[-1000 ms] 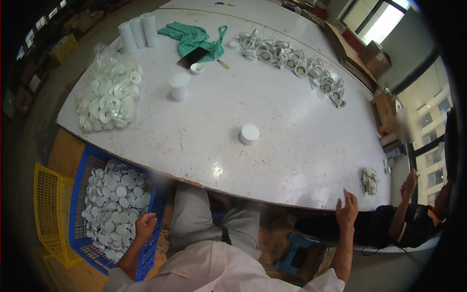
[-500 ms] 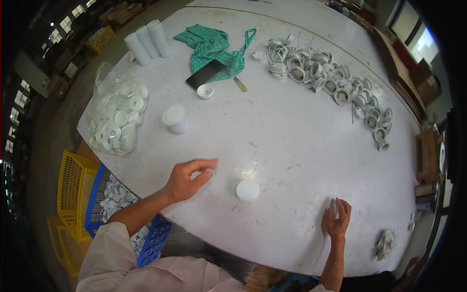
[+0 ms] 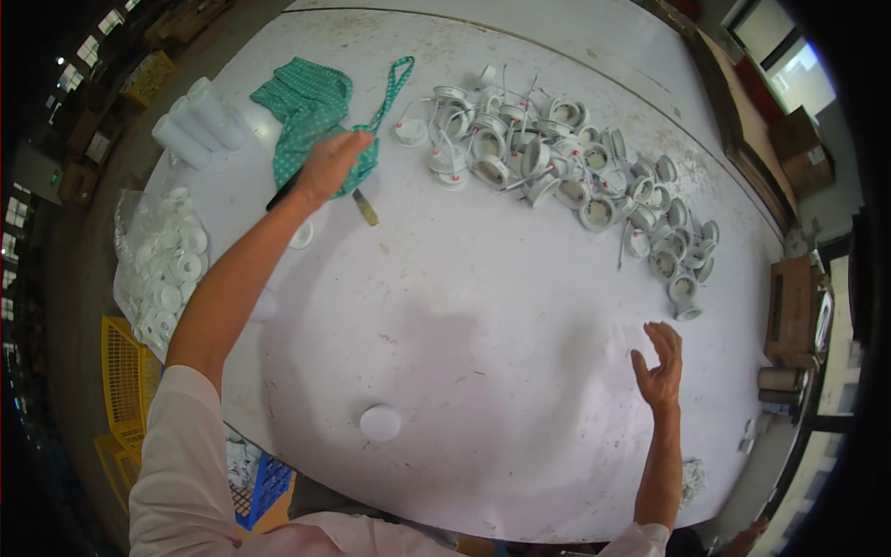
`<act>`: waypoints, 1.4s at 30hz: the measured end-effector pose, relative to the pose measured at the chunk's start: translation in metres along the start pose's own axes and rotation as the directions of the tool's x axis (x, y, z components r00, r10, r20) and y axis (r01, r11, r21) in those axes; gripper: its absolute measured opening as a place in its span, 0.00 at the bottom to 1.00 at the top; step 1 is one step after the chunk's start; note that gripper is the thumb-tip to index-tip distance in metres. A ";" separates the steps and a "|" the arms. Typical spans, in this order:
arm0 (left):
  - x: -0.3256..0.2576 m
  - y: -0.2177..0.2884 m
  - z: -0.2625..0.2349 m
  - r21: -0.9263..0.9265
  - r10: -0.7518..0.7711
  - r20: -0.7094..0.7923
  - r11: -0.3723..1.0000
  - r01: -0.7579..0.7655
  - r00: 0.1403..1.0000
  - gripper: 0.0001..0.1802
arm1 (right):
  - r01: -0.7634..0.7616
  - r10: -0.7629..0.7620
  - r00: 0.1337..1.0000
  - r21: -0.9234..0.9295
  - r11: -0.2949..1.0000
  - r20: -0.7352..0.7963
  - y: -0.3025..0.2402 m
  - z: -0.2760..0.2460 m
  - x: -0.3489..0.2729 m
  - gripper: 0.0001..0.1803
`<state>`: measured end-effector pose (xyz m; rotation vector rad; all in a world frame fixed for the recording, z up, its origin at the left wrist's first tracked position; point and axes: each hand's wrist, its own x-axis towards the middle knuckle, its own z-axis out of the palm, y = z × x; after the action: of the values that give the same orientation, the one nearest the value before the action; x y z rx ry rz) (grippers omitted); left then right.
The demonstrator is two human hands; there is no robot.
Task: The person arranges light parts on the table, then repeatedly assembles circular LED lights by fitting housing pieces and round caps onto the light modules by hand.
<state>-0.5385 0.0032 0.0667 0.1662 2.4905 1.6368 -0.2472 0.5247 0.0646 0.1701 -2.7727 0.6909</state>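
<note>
My left hand point(image 3: 332, 167) reaches far across the table, over the green dotted cloth point(image 3: 302, 102) and a dark phone point(image 3: 281, 192) that it mostly covers. Whether its fingers grip anything does not show. Just right of it lies a short flat blade-like tool point(image 3: 366, 208). My right hand point(image 3: 661, 365) is open at the right, thumb apart from the fingers, holding nothing. A round white cap point(image 3: 380, 423) rests near the front edge. Beside my left forearm a white ring-shaped part point(image 3: 302, 234) shows partly. A second white piece point(image 3: 264, 306) is almost hidden behind that forearm.
Many white round fittings with wires point(image 3: 571, 158) spread along the far right. White tubes point(image 3: 200, 123) stand at the far left, above a clear bag of white discs point(image 3: 167, 269). Yellow point(image 3: 123, 381) and blue baskets point(image 3: 269, 492) sit below the left edge. A crumpled bundle point(image 3: 693, 480) lies near right.
My left hand has moved forward from the table's middle to the green cloth. My right hand has moved slightly forward and spread its fingers. The view has shifted.
</note>
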 end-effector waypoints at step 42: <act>0.072 0.020 0.279 0.123 0.187 0.621 0.936 -0.330 0.761 0.44 | 0.088 -0.112 0.872 0.073 0.993 0.477 0.063 0.078 0.189 0.31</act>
<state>-0.5557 0.2757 -0.0290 0.9486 2.1851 1.1099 -0.4575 0.5346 0.0264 0.5652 -3.1852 0.7776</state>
